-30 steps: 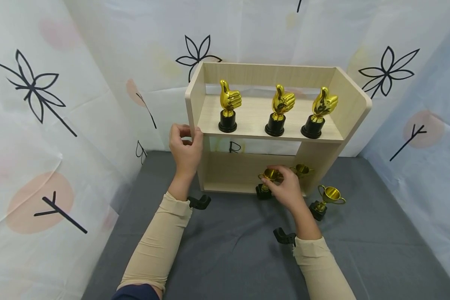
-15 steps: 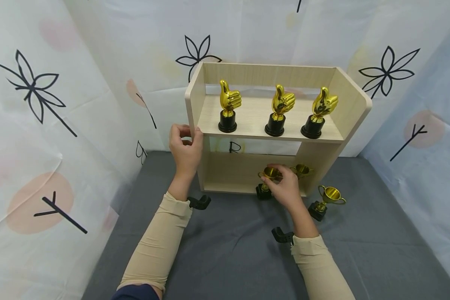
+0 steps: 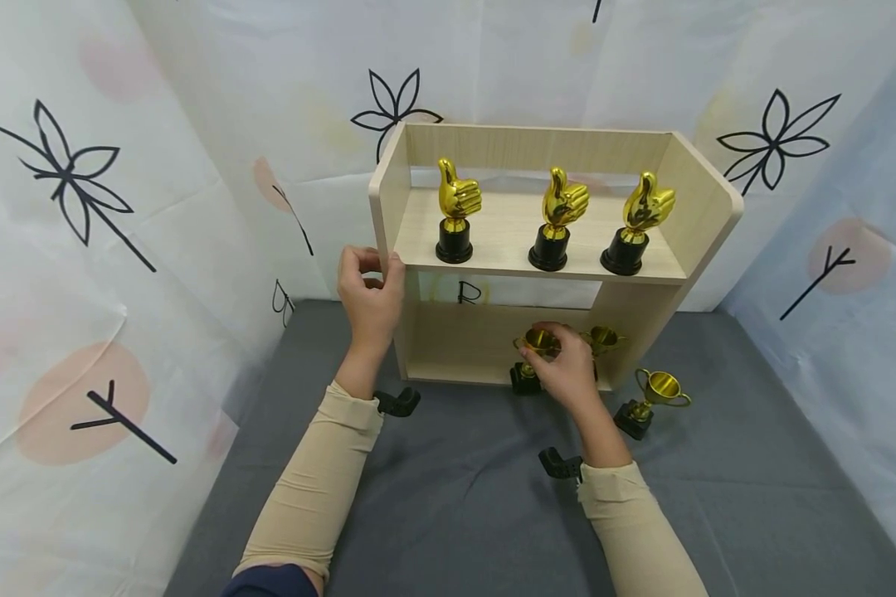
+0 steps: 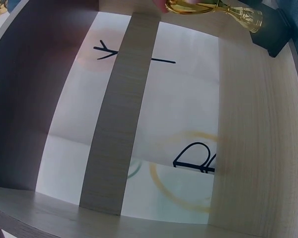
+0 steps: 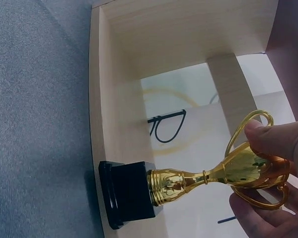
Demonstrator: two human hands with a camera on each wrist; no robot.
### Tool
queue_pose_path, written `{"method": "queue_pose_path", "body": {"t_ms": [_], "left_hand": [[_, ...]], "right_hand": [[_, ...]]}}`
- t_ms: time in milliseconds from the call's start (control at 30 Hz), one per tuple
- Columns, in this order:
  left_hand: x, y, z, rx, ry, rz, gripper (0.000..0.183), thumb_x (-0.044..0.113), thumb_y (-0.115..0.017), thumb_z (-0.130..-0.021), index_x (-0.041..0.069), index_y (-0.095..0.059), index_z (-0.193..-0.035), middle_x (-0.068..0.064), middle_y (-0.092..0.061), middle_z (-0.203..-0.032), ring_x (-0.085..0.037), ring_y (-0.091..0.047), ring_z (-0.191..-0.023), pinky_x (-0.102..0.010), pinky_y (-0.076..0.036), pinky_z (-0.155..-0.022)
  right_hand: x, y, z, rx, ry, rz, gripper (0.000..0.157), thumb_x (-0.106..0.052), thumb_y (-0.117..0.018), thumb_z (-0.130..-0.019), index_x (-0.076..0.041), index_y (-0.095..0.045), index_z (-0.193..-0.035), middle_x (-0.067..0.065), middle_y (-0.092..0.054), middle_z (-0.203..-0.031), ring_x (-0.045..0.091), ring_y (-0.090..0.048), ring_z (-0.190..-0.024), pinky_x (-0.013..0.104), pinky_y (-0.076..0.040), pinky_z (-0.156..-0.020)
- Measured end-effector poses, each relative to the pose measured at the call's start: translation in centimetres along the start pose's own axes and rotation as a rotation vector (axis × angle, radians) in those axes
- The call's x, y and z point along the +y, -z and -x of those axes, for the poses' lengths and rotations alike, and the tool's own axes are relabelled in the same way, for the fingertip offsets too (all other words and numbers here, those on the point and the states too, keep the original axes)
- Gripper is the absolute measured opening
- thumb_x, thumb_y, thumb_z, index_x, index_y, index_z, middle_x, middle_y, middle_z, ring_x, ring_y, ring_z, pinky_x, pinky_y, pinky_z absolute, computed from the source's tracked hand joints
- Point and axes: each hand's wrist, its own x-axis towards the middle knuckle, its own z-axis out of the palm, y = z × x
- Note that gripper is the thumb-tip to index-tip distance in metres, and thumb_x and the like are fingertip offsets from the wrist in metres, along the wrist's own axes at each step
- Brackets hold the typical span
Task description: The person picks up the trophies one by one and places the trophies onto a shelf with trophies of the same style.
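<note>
Right wrist view: the right hand's [image 3: 570, 371] fingers are closed around the bowl of a gold cup [image 5: 241, 167]. Its black base [image 5: 129, 193] is at the lower front edge of the shelf [image 3: 705, 220]; whether it touches is unclear. The left hand's [image 3: 373, 307] fingers pinch the shelf's side. Best level the base, clear the second cup [image 3: 604, 337] and seat it fully inside before releasing.

Grey table [image 3: 463, 497] beneath a wooden shelf [image 3: 502, 234] and gold cup [image 3: 651, 391].
</note>
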Motion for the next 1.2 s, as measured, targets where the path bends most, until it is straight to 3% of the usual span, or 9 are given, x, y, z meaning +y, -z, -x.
{"method": "queue_pose_path", "body": {"t_ms": [400, 800, 1067, 1200], "left_hand": [[0.1, 0.0, 0.1, -0.003, -0.003, -0.004, 0.017, 0.000, -0.065, -0.095, -0.011, -0.052, -0.093, -0.025, -0.056, -0.095, -0.007, -0.052, -0.087, -0.040, -0.047, -0.068], [0.1, 0.1, 0.1, -0.004, 0.002, -0.008, 0.017, -0.001, -0.065, -0.095, -0.010, -0.051, -0.091, -0.023, -0.055, -0.095, -0.006, -0.051, -0.085, -0.035, -0.046, -0.067], [0.3, 0.1, 0.0, -0.007, 0.011, -0.009, 0.017, -0.002, -0.064, -0.096, -0.011, -0.051, -0.092, -0.022, -0.055, -0.095, -0.007, -0.051, -0.085, -0.032, -0.045, -0.067], [0.5, 0.1, 0.0, -0.007, 0.015, -0.010, 0.017, -0.002, -0.064, -0.096, -0.011, -0.051, -0.092, -0.023, -0.055, -0.096, -0.007, -0.051, -0.084, -0.038, -0.045, -0.067]], "right_hand": [[-0.3, -0.5, -0.5, 0.029, -0.019, 0.003, 0.042, -0.017, -0.084, -0.091, -0.003, -0.072, -0.129, 0.022, -0.070, -0.134, 0.042, -0.066, -0.122, 0.056, -0.059, -0.092], [-0.1, -1.2, -1.1, 0.061, -0.018, -0.002, 0.041, -0.016, -0.083, -0.091, -0.002, -0.071, -0.129, 0.022, -0.069, -0.135, 0.042, -0.065, -0.123, 0.056, -0.058, -0.088], [0.0, -1.3, -1.2, 0.065, -0.018, 0.003, 0.043, -0.017, -0.083, -0.092, -0.003, -0.070, -0.131, 0.022, -0.068, -0.137, 0.043, -0.063, -0.126, 0.061, -0.051, -0.103], [0.0, -1.4, -1.1, 0.067, 0.005, 0.010, 0.044, -0.017, -0.082, -0.093, -0.002, -0.069, -0.132, 0.023, -0.068, -0.137, 0.044, -0.065, -0.123, 0.060, -0.054, -0.097]]}}
